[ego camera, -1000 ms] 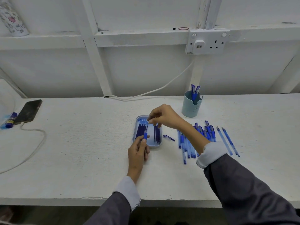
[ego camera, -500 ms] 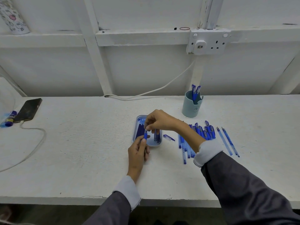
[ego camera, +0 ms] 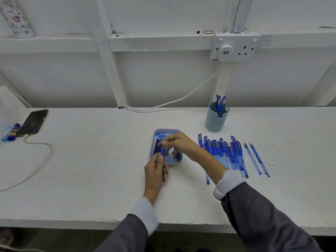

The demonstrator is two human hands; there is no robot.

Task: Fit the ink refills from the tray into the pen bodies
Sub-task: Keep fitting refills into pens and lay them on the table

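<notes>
A small blue tray point(ego camera: 156, 132) with dark blue ink refills lies mid-table. My left hand point(ego camera: 155, 171) holds a blue pen body point(ego camera: 163, 151) upright just in front of the tray. My right hand point(ego camera: 179, 142) hovers over the tray, its thumb and forefinger pinched at the top end of that pen body; whether a refill sits between them is too blurred to tell. A row of several blue pens point(ego camera: 225, 153) lies to the right, partly hidden by my right forearm. Two thin pens point(ego camera: 256, 159) lie apart at the row's right end.
A teal cup point(ego camera: 216, 119) holding two pens stands behind the row. A black phone point(ego camera: 33, 122) on a white cable lies far left, with a blue glue stick point(ego camera: 12, 131) beside it. A wall socket point(ego camera: 235, 47) and its cable are at the back.
My right hand has drawn back from the tray's far part toward me and down onto the top of the pen body. My left hand has stayed in place.
</notes>
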